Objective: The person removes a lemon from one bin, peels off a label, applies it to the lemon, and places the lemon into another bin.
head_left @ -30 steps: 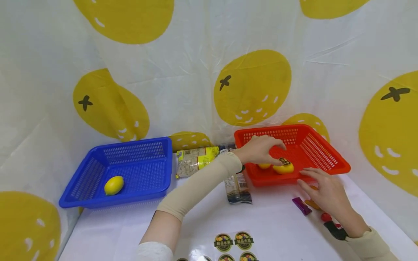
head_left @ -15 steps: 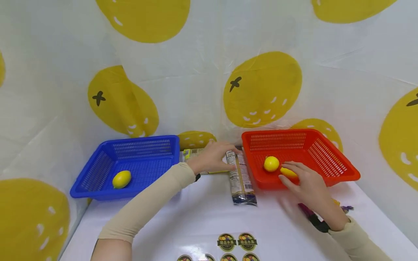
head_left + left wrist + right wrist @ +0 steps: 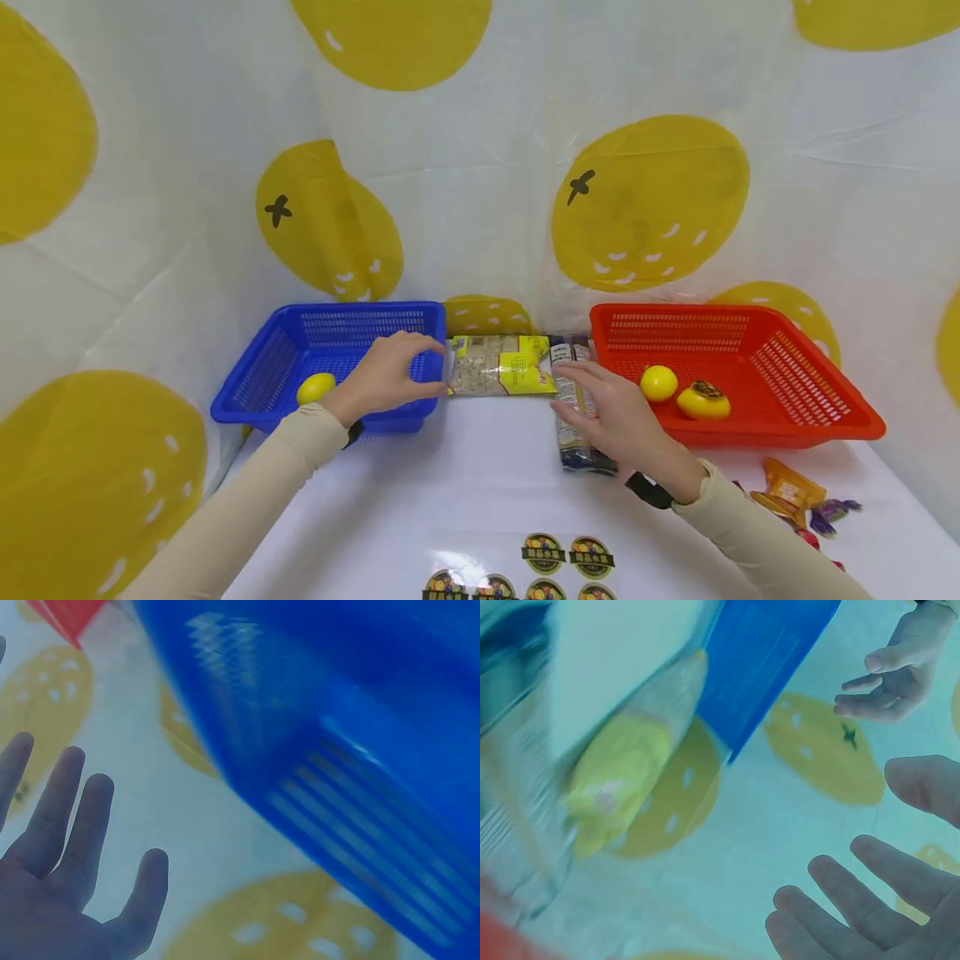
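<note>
My left hand [image 3: 390, 375] hovers over the right front corner of the blue basket [image 3: 300, 396], fingers relaxed and holding nothing; the left wrist view shows its spread fingers [image 3: 67, 825] beside the blue basket wall [image 3: 360, 750]. A lemon [image 3: 316, 387] lies in that basket. My right hand [image 3: 607, 408] is spread above a dark snack packet [image 3: 573, 429], beside a yellow-and-clear snack bag [image 3: 501, 365]. The red basket [image 3: 787, 417] holds a lemon [image 3: 658, 383] and a stickered yellow fruit [image 3: 702, 402].
A sticker sheet [image 3: 551, 567] lies at the table's front edge. Wrapped candies and an orange item [image 3: 787, 492] sit front right of the red basket. A white cloth with yellow fruit prints hangs close behind and at both sides.
My left hand has moved left from the red basket to the blue basket's corner. My right hand left the red basket and came over the dark packet. The stickered fruit now lies free.
</note>
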Available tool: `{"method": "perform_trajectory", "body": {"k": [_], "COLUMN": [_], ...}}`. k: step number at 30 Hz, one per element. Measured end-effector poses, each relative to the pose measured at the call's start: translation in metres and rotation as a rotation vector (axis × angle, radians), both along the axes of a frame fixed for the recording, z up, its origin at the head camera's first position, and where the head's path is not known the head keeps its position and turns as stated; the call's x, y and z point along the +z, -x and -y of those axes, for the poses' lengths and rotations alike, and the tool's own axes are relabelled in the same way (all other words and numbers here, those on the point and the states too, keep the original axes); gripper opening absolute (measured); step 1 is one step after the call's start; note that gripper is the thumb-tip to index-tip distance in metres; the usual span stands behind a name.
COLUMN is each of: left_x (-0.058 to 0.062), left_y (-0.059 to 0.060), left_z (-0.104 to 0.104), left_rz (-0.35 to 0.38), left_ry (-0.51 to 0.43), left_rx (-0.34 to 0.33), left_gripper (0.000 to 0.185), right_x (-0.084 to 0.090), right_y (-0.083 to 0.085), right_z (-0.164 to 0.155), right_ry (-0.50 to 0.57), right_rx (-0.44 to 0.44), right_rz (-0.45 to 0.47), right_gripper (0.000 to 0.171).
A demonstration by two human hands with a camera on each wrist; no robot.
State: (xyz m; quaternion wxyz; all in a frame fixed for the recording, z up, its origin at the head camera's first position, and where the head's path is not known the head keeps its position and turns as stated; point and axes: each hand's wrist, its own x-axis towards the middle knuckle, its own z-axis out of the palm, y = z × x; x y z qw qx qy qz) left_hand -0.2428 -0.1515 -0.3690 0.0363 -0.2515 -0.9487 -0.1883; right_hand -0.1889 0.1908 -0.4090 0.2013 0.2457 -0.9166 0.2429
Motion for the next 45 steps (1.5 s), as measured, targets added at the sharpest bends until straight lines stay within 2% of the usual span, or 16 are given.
{"method": "perform_trajectory", "body": {"k": [6,13,21,28,33,39,45], "left_x": [-0.01,-0.021,-0.018,-0.016,-0.018,-0.015,-0.015], "left_y": [-0.016,-0.02,-0.01,0.003,0.012,0.024,0.036], "left_z": [0.048,0.091,0.137,0.172,0.184,0.184,0.185], "left_rz": [0.017,0.045,0.063,0.094,0.149,0.189,0.294], "left_ry": [-0.032,-0.065,-0.01,0.047,0.054,0.068,0.159], "left_rx": [0.131,0.242,0.294,0.317,0.311,0.293,0.341], "left_gripper": [0.05,0.052,0.053,0.052,0.055,0.055,0.063], "right_x": [-0.003,-0.007,-0.014,-0.023,-0.029,-0.031,-0.032], "right_y": [0.011,0.022,0.041,0.049,0.053,0.054,0.055], "right_z": [0.042,0.085,0.119,0.142,0.149,0.15,0.153], "right_ry": [-0.032,-0.075,-0.093,-0.117,-0.135,-0.136,-0.138], "right_rx": [0.102,0.169,0.23,0.266,0.238,0.217,0.227], "right_rz": [0.001,0.07,0.119,0.145,0.145,0.152,0.145], "right_gripper": [0.048,0.049,0.048,0.051,0.05,0.049,0.049]}}
